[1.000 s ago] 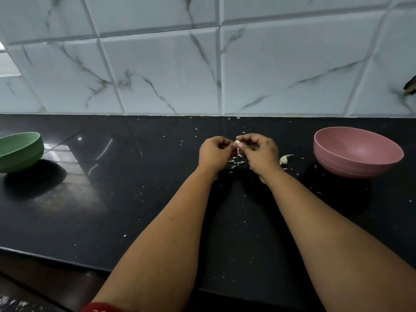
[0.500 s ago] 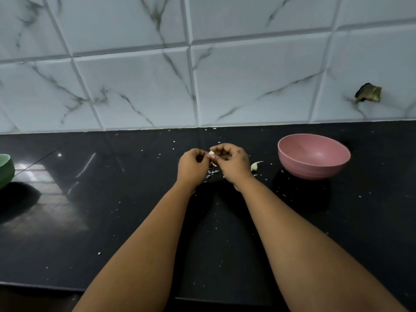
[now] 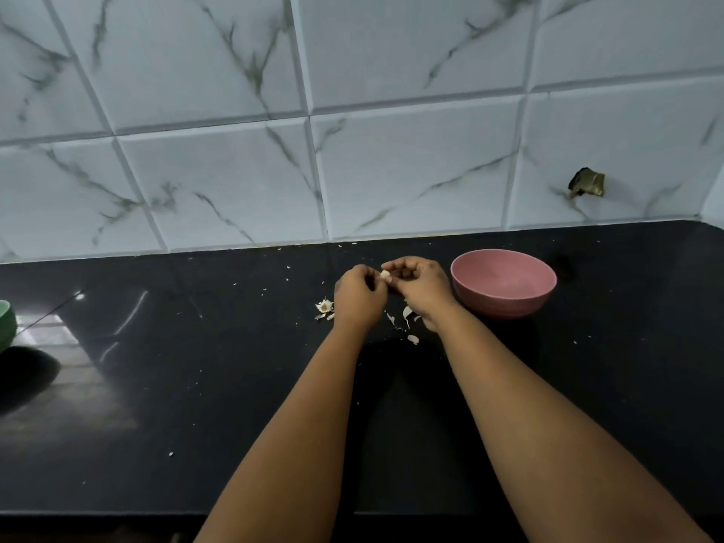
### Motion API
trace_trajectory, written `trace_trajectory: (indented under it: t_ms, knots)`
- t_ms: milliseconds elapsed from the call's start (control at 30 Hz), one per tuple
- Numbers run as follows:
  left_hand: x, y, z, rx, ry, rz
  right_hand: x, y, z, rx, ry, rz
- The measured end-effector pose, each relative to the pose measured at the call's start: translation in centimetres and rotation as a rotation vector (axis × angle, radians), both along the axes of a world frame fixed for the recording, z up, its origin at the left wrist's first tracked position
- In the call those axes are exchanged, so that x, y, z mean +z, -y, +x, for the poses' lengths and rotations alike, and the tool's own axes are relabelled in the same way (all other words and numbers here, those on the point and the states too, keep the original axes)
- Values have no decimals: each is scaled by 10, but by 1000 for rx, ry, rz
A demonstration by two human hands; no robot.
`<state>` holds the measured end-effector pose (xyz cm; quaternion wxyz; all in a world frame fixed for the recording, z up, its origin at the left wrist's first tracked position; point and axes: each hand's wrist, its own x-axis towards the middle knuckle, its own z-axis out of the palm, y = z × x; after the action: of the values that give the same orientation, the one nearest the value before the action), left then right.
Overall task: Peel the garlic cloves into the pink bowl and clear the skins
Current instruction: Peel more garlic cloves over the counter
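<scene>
Hands, two, pinching one garlic clove (image 3: 385, 273), apparently, one pink bowl (image 3: 503, 283)

Both bare forearms reach forward from the lower edge of the view, converging toward the middle; the left hand (image 3: 358, 293) is curled into a loose fist, knuckles up, its fingertips turned toward the other hand; the right hand (image 3: 421, 286) is likewise curled, back of the hand uppermost, wrist bent slightly inward; the two hands meet fingertip to fingertip, pinching a small pale garlic clove (image 3: 385, 273) between them.
</scene>
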<state>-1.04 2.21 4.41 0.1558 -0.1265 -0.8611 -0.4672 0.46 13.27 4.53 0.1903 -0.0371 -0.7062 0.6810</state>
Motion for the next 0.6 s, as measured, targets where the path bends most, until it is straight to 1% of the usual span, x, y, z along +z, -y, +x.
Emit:
trace_trajectory:
  t_ms: [100,233,367,467,600]
  knots:
    - [-8,-2,4,-52,-34,9,-4,-10,5,55,14,-30]
    - [-18,3,-9,-128,15,11,-20,-9,6,59,-4,-108]
    - [-16,7,-19,-103,27,122,-15,-2,-6,58,-41,-140]
    - [-18,11,-23,-68,56,145,-20,5,-13,79,-29,-184]
    - [-24,14,-23,-140,125,259,-29,5,-15,46,-50,-206]
